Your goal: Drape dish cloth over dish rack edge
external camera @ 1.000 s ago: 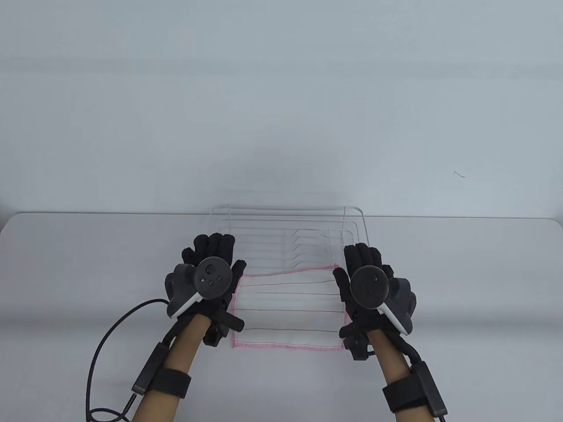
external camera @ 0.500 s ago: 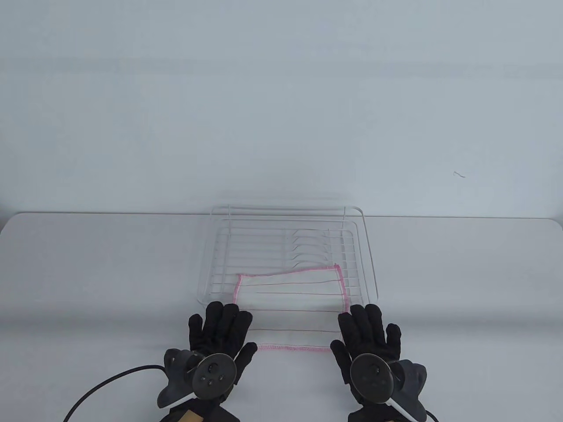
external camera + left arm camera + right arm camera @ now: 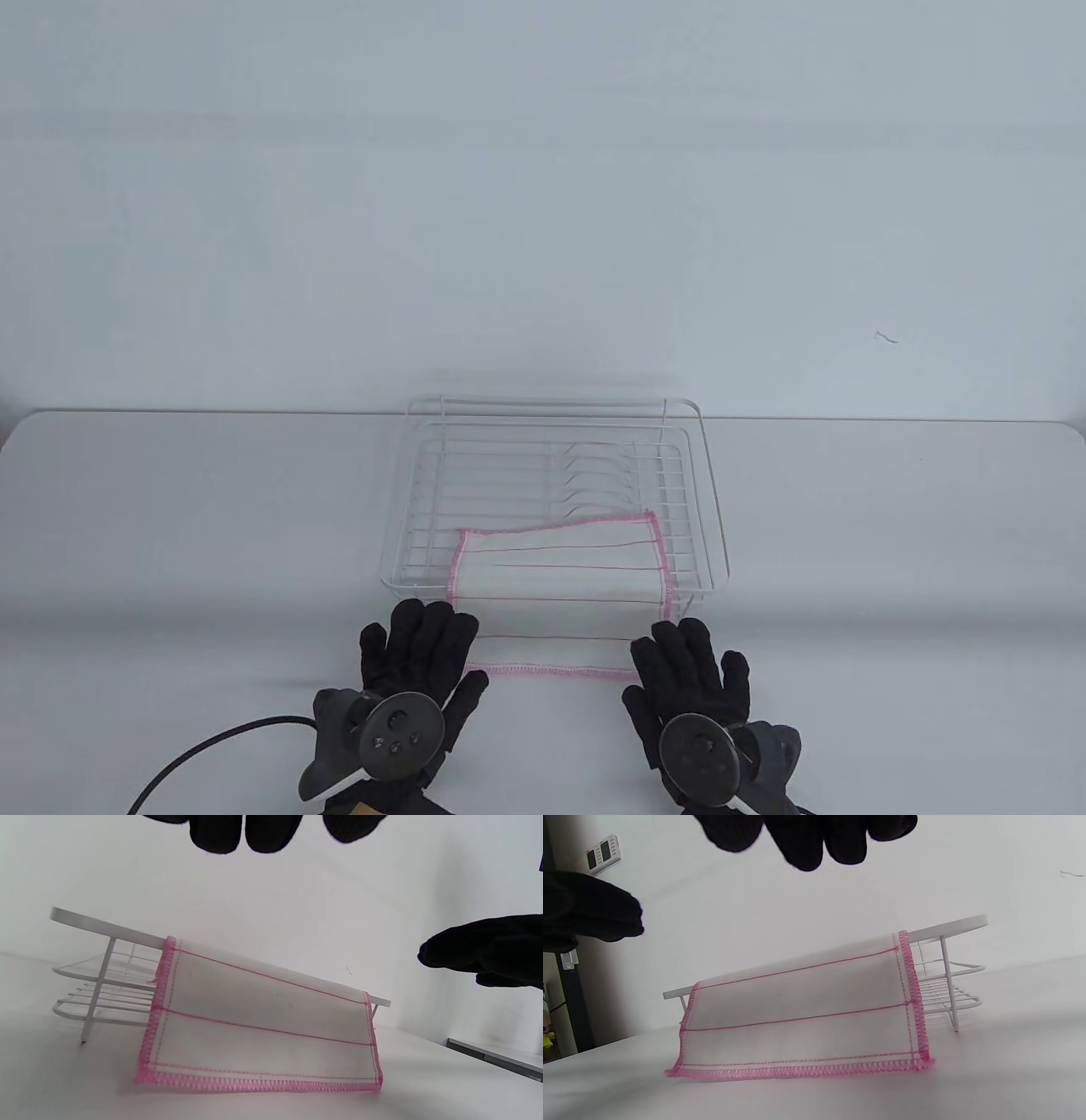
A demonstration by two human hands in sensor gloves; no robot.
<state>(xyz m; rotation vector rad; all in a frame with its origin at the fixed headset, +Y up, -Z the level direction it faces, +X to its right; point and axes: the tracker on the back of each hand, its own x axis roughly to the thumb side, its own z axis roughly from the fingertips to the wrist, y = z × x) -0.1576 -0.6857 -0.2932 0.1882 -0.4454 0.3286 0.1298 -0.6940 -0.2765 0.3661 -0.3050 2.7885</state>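
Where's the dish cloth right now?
In the table view the dish cloth hangs over the dish rack's near edge, between left hand and right hand.

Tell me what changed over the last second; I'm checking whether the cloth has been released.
Both gloved hands, left hand and right hand, drew back from the sides of the white wire dish rack toward the table's near edge and let go of the white pink-hemmed dish cloth. Cloth and rack stayed put, the cloth draped over the rack's near rim.
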